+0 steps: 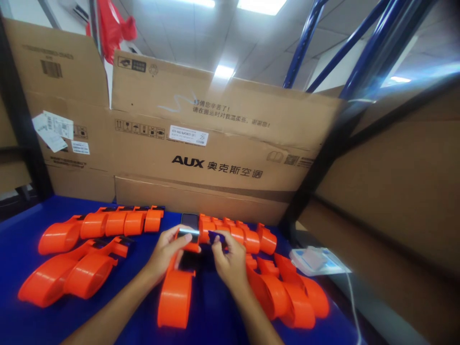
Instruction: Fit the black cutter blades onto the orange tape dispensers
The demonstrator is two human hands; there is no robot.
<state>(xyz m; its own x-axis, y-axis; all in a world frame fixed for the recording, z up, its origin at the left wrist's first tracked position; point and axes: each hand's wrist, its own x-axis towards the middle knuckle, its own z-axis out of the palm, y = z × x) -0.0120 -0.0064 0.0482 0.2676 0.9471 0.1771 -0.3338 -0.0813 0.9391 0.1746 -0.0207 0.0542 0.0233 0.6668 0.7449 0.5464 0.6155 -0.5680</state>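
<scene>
My left hand [166,251] grips the upper end of an orange plastic tape dispenser [176,297] that lies on the blue table top [21,239]. A dark flat piece with a shiny edge [189,223] stands at that end, just above my left thumb. My right hand [227,258] is close beside it, fingertips pinched on a small dark part [215,237] at the same end. Both forearms reach in from the bottom edge.
More orange dispensers lie around: a row at the back left [118,223], two at the front left [68,275], a row behind my hands [247,237], several at the right [287,297]. Cardboard boxes [215,158] wall the back and right. A white packet [316,261] with a cable lies at right.
</scene>
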